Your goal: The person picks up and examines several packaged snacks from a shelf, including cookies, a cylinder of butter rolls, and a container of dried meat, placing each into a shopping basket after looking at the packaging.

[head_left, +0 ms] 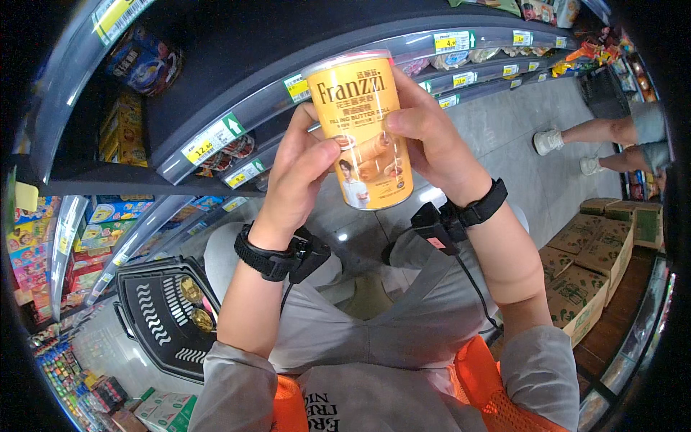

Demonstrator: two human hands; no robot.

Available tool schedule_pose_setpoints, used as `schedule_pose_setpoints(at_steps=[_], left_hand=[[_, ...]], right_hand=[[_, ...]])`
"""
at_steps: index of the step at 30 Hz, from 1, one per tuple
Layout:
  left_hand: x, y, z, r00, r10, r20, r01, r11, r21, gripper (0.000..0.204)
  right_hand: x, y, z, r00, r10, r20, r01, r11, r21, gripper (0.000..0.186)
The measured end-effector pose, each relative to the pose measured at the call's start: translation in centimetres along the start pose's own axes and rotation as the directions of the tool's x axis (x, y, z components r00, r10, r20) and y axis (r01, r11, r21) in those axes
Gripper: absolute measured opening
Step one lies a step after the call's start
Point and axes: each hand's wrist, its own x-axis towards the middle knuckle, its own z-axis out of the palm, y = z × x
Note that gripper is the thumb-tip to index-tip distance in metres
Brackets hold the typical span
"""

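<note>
A yellow cylindrical snack canister (363,173) with a silver rim is held upright in the picture, between my two hands and in front of the shelves. My left hand (302,158) grips its left side, thumb on the front. My right hand (425,137) wraps its right side, also with the thumb across the front. Both wrists carry black straps with small devices. Behind the canister runs a dark shelf edge with price labels (209,137); a blue container (144,61) and yellow boxes (122,126) sit on the shelf at the upper left.
Below left stands a black basket (155,320) with gold-coloured items. Colourful packages (108,234) fill lower shelves. Cardboard boxes (576,288) lie at the right. Another person's legs and white shoes (547,142) are on the grey floor (497,122) at the upper right.
</note>
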Motion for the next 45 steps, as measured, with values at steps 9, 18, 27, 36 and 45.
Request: schedule_pose_setpoints(at_steps=[9,18,27,36,45], left_hand=[[-0.5,1.0,0.0,0.999,-0.045,0.010,0.045,0.998,-0.039,0.073],[-0.4,0.7,-0.3,0.999,-0.031,0.011,0.032,0.997,-0.063,0.072],[-0.5,0.6,-1.0,1.000,0.004,-0.010,-0.005,0.995,-0.097,0.069],[-0.4,0.8,-1.5,0.999,0.051,0.002,-0.051,0.996,-0.070,0.091],[-0.3,0.7,-1.6,0.996,0.070,0.048,-0.066,0.996,-0.067,0.088]], right_hand=[[0.2,-0.2,1.1,0.996,-0.089,0.021,0.091,0.981,-0.174,0.064],[0.4,-0.1,1.4,0.995,-0.095,0.012,0.096,0.987,-0.127,0.064],[1.0,0.6,0.9,0.999,-0.041,0.007,0.041,0.996,-0.074,0.070],[1.3,0.7,0.6,0.991,-0.032,0.128,0.037,0.999,-0.033,0.068],[1.3,0.9,0.4,0.987,-0.072,0.146,0.076,0.997,-0.027,0.071]])
